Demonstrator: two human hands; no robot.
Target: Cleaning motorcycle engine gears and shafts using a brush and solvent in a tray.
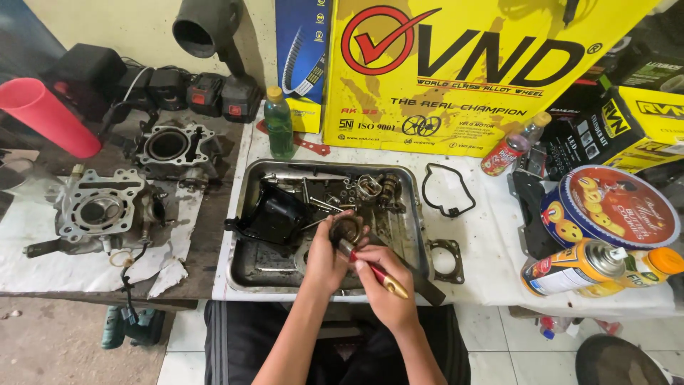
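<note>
**Hands working a round metal part over a steel tray**

Hands meet above a shallow steel tray (pixel 241 274) on a white-covered table (pixel 491 249). The left hand (pixel 326 260) is closed around a small round metal part (pixel 347 229), holding it over the tray's middle. The right hand (pixel 381 285) grips a red-handled tool with a brass-coloured end (pixel 377 274), its tip touching the part.

Inside the tray lie a black engine cover (pixel 274 214), bolts, springs and other small oily pieces. Just right of the tray sit a black rubber gasket loop (pixel 445 191) and a grey square gasket (pixel 447 260).

Behind the tray a large yellow cardboard box (pixel 470 107) stands upright, printed with a red circle holding a tick and heavy black lettering. To its left is a narrow blue and yellow box (pixel 303 64) picturing a toothed belt. A green plastic bottle with a yellow cap (pixel 278 125) stands in front of that box.

At the right edge are a round biscuit tin with a red and blue lid (pixel 613 207), a yellow spray can lying on its side (pixel 573 267), an orange-capped bottle (pixel 652 265), a small red-labelled bottle (pixel 509 150), and black and yellow boxes (pixel 634 121).

On a dark bench to the left rest two grey engine cylinder blocks (pixel 107 210), a red tube (pixel 46 117) and black battery packs (pixel 206 93).
</note>
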